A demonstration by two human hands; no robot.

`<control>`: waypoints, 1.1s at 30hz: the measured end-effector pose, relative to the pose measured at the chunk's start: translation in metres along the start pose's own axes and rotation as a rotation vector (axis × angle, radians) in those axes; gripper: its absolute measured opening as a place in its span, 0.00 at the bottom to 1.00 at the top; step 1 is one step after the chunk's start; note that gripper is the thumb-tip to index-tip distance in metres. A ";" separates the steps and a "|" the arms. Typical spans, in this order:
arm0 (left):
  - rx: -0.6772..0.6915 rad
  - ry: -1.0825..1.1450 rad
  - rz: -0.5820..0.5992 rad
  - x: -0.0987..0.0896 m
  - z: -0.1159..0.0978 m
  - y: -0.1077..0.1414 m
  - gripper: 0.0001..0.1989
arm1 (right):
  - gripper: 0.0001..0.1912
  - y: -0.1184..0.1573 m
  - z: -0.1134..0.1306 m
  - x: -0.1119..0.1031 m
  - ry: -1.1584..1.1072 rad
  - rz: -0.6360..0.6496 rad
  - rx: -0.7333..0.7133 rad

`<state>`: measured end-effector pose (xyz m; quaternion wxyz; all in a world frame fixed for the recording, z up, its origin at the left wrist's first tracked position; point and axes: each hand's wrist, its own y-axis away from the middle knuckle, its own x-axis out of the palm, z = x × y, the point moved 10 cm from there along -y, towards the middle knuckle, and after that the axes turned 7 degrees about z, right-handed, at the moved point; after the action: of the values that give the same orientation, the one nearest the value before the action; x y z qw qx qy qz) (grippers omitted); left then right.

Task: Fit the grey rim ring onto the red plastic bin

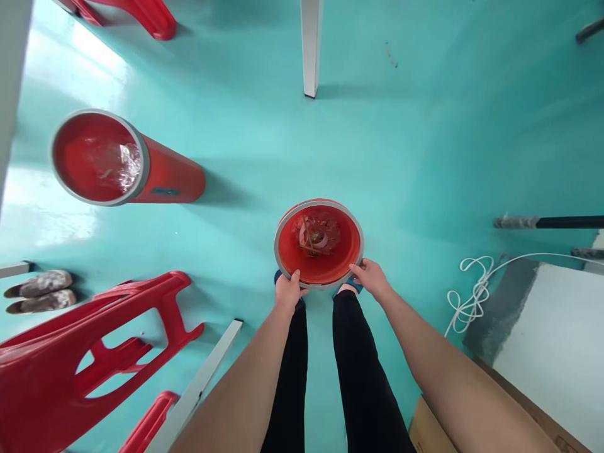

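Teal floor, second red bin, red chair

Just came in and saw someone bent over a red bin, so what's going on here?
A person stands on the teal floor and grips the grey rim of a red bin at their feet, left hand on one side and right hand on the other. Scraps lie inside the bin. A second red bin with plastic inside stands further left, and a red chair is nearby.
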<state>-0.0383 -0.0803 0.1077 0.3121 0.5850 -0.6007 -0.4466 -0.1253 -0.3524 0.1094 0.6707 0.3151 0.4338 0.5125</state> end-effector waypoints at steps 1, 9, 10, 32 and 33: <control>-0.004 -0.046 0.002 0.000 -0.002 0.003 0.08 | 0.08 0.000 -0.002 0.005 -0.020 0.031 0.022; -0.003 -0.374 0.047 0.004 -0.012 0.019 0.16 | 0.08 -0.005 0.006 -0.013 0.018 -0.015 0.068; 0.001 -0.404 0.052 0.004 -0.013 0.018 0.17 | 0.08 -0.006 0.006 -0.013 0.014 -0.012 0.068; 0.293 -0.443 -0.025 -0.001 -0.045 0.020 0.25 | 0.04 -0.020 -0.013 0.023 -0.490 0.128 0.055; 0.306 -0.452 -0.035 -0.003 -0.046 0.019 0.26 | 0.04 -0.019 -0.014 0.026 -0.511 0.128 0.055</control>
<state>-0.0047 -0.0872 0.1437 0.0705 0.5211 -0.7055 -0.4752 -0.1279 -0.3333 0.0802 0.7160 0.4792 0.2432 0.4457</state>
